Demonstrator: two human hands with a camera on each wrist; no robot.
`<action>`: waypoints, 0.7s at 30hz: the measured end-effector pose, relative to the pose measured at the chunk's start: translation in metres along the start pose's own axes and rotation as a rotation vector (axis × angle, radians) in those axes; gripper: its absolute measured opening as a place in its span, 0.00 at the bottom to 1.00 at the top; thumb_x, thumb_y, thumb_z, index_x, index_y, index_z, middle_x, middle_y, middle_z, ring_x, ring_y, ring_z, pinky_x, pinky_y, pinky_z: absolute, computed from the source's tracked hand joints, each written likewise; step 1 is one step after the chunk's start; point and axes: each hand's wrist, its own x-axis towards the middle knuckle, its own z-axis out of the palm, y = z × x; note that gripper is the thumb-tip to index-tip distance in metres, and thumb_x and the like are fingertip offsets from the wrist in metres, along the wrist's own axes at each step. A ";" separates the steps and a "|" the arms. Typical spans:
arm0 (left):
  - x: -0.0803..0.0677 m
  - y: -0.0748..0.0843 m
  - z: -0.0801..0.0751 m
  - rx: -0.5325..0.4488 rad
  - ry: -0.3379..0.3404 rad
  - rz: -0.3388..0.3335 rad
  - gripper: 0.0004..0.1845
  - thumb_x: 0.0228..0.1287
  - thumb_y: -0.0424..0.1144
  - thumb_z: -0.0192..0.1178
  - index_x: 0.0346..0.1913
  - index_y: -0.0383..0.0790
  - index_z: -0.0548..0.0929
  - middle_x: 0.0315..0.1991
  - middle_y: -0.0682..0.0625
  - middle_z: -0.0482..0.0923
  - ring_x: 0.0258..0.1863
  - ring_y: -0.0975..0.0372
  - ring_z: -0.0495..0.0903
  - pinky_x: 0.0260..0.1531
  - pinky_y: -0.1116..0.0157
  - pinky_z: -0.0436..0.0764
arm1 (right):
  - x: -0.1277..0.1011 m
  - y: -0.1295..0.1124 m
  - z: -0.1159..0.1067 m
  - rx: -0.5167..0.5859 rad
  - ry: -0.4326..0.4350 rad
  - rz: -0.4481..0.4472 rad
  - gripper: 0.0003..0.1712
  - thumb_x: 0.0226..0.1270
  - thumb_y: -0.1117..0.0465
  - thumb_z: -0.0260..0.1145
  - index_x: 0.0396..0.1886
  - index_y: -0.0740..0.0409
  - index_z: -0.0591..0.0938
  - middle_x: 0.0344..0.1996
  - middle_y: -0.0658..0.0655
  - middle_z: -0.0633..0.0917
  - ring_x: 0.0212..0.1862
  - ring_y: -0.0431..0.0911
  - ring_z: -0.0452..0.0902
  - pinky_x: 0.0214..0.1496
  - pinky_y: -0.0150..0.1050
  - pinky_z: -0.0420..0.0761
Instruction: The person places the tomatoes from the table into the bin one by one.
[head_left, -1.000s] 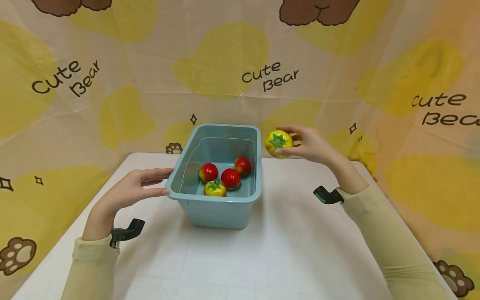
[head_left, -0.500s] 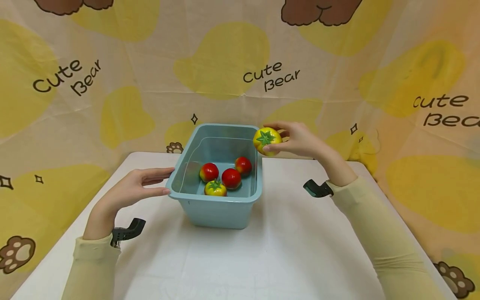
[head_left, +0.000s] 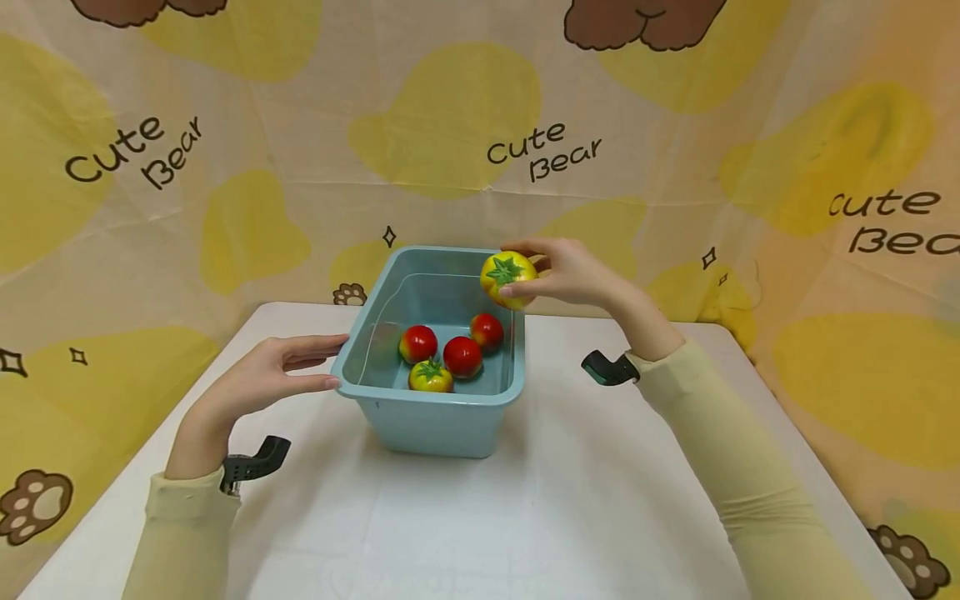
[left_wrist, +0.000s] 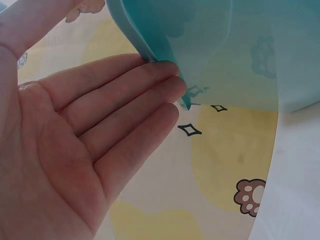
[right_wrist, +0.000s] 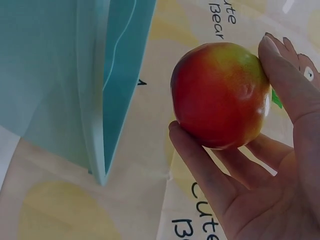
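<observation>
My right hand (head_left: pixel 573 273) pinches a glossy tomato (head_left: pixel 501 271) between thumb and fingers, its green star-shaped calyx toward the head camera. Seen from the right wrist, its underside is red fading to yellow-green. It is held above the far right part of a light blue plastic bin (head_left: pixel 427 397). On the left, my left hand (head_left: pixel 258 379) has its fingers straight, fingertips right at the bin's rim; the left wrist view shows the flat palm and fingers (left_wrist: pixel 115 95). Inside the bin lie red tomatoes (head_left: pixel 462 357) and a yellow one (head_left: pixel 431 377) with a green top.
The bin stands on a white table (head_left: pixel 450 525). Behind and at both sides hangs a cream and yellow cloth (head_left: pixel 442 125) printed with bears and lettering. Each wrist carries a small black camera mount (head_left: pixel 257 460).
My right hand has carried the tomato leftward, from beside the bin to over its right rim. The left hand and the bin have kept their places.
</observation>
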 end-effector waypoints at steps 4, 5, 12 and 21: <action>0.000 0.000 0.000 -0.006 0.000 -0.002 0.31 0.57 0.49 0.67 0.65 0.52 0.73 0.61 0.54 0.75 0.57 0.72 0.75 0.54 0.82 0.72 | 0.008 -0.003 0.002 -0.004 -0.018 0.001 0.36 0.54 0.47 0.73 0.63 0.50 0.74 0.53 0.51 0.80 0.47 0.49 0.82 0.46 0.38 0.83; 0.000 0.000 0.000 -0.009 -0.002 -0.003 0.31 0.57 0.49 0.67 0.65 0.52 0.73 0.61 0.54 0.75 0.57 0.72 0.75 0.54 0.81 0.72 | 0.010 -0.005 0.002 -0.003 -0.024 0.000 0.37 0.54 0.46 0.73 0.63 0.50 0.74 0.53 0.51 0.80 0.47 0.49 0.82 0.46 0.37 0.83; 0.000 0.001 0.001 -0.014 -0.004 -0.007 0.31 0.58 0.48 0.67 0.65 0.50 0.73 0.61 0.53 0.75 0.58 0.68 0.76 0.54 0.81 0.73 | 0.020 -0.012 0.004 0.000 -0.058 -0.034 0.34 0.54 0.47 0.73 0.61 0.51 0.76 0.51 0.50 0.81 0.41 0.46 0.82 0.45 0.36 0.82; 0.000 0.004 0.000 -0.004 -0.005 -0.016 0.32 0.57 0.49 0.67 0.65 0.50 0.73 0.61 0.54 0.75 0.59 0.62 0.76 0.53 0.82 0.72 | 0.029 -0.018 0.005 -0.038 -0.094 -0.041 0.34 0.56 0.48 0.72 0.62 0.52 0.75 0.54 0.51 0.80 0.45 0.47 0.82 0.48 0.37 0.83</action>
